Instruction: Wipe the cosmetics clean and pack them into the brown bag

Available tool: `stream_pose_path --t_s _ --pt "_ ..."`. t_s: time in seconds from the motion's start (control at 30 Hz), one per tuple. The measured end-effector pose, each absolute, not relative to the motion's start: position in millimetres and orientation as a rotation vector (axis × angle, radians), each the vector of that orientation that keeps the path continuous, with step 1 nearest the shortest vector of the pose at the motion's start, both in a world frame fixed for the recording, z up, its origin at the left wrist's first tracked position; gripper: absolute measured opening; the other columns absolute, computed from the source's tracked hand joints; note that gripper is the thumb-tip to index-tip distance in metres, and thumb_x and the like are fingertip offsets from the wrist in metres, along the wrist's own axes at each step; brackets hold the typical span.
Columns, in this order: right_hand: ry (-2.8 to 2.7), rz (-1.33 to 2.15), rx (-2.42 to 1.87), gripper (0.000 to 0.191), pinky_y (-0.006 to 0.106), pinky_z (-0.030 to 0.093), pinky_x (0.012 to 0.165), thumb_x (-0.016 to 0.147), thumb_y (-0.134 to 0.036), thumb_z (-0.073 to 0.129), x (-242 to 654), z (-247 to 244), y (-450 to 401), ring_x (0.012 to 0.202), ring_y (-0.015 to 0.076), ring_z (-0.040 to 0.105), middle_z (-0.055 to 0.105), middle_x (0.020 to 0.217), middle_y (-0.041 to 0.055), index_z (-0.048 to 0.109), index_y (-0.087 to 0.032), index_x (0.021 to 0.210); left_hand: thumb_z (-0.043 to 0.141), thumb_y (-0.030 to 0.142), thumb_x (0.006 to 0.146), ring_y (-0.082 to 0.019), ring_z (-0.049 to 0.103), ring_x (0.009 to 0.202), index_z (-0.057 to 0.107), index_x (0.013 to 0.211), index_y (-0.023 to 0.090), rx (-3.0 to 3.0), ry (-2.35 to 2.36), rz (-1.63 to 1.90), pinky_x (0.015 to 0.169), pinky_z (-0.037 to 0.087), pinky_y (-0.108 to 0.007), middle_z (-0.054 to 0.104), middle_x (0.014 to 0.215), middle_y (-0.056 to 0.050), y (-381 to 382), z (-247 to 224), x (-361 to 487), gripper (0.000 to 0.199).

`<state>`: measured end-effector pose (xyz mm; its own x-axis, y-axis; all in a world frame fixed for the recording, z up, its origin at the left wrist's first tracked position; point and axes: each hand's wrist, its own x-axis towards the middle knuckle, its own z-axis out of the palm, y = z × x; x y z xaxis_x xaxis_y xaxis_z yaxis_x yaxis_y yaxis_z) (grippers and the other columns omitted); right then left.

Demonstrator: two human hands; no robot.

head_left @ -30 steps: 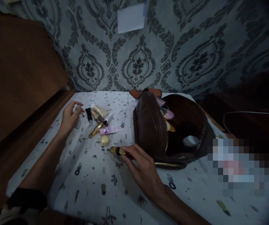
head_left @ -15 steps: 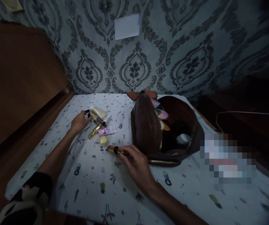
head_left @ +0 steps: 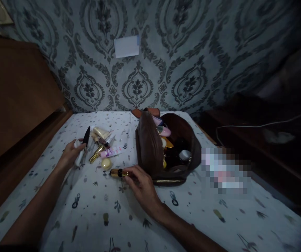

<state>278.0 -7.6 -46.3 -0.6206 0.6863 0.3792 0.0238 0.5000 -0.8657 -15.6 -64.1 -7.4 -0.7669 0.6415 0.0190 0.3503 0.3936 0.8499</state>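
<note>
My left hand is closed around a slim white item with a black pointed part sticking up; whether these are one thing or two I cannot tell. Between the thumb and fingers of my right hand is a gold-and-black cosmetic tube, lying nearly level just over or on the cloth. A round yellow pot sits just beyond its tip. Close to the left hand lies a cluster with a cream tube, a gold tube and a pink-and-white tube.
A brown bag stands unzipped right of centre, with a pink item and a white-capped item inside. Patterned cloth covers the table. A blurred-out object lies at the right, and a wooden panel rises on the left.
My left hand has drawn back from the cluster, lifting the white item with the black part. My right hand still holds the gold-and-black tube. The view has shifted to the right.
</note>
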Motion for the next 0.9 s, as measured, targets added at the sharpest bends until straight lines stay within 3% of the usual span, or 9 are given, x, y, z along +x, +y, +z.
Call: stream_pose_path --t_s 0.1,0.33,0.6,0.7,0.8,0.9 --pt "-2.011 1.147 -0.597 0.018 0.026 0.051 0.073 0.088 -0.013 0.055 278 -45 -10 0.085 0.0157 0.063 0.066 0.093 0.0053 0.067 -0.017 0.101 0.077 0.035 0.06 -0.013 0.057 0.051 0.061 0.111 0.016 0.593 1.852 1.572 0.047 0.046 -0.021 0.063 0.063 0.003 -76 -2 10 0.056" --pt "-2.016 1.108 -0.586 0.017 0.026 0.05 0.076 0.087 -0.008 0.055 278 -47 -10 0.084 0.0148 0.061 0.064 0.092 0.0038 0.065 -0.017 0.097 0.09 0.033 0.052 -0.014 0.062 0.052 0.06 0.114 0.017 0.567 1.518 1.537 0.047 0.049 -0.02 0.07 0.068 0.0 -88 3 67 0.071" --pt "-2.362 0.811 -0.512 0.023 0.03 0.051 0.086 0.091 -0.004 0.048 276 -63 -9 0.095 0.0187 0.061 0.064 0.101 0.0079 0.063 -0.015 0.104 0.086 0.039 0.062 -0.024 0.072 0.082 0.056 0.118 0.024 0.739 1.488 1.444 0.065 0.055 -0.026 0.074 0.091 -0.004 -90 -1 98 0.065" --pt "-2.449 0.692 -0.505 0.023 0.035 0.051 0.09 0.089 -0.001 0.048 276 -65 -8 0.099 0.0223 0.059 0.066 0.099 0.0107 0.064 -0.013 0.1 0.083 0.044 0.062 -0.03 0.067 0.106 0.062 0.113 0.023 0.91 1.66 1.418 0.082 0.056 -0.033 0.071 0.111 -0.007 -91 -7 103 0.059" --pt "-2.362 0.789 -0.504 0.021 0.036 0.048 0.096 0.09 -0.006 0.051 279 -59 -11 0.106 0.0226 0.057 0.067 0.105 0.0115 0.063 -0.014 0.105 0.079 0.046 0.066 -0.031 0.056 0.124 0.067 0.108 0.023 1.135 1.792 1.383 0.102 0.047 -0.037 0.066 0.124 -0.007 -93 -11 108 0.049" --pt "-2.067 1.09 -0.498 0.021 0.036 0.046 0.098 0.094 -0.021 0.052 281 -46 -16 0.109 0.0204 0.058 0.066 0.112 0.01 0.06 -0.017 0.113 0.075 0.046 0.07 -0.03 0.059 0.119 0.068 0.106 0.024 1.265 1.822 1.3 0.101 0.046 -0.038 0.069 0.116 -0.007 -96 -9 115 0.042"
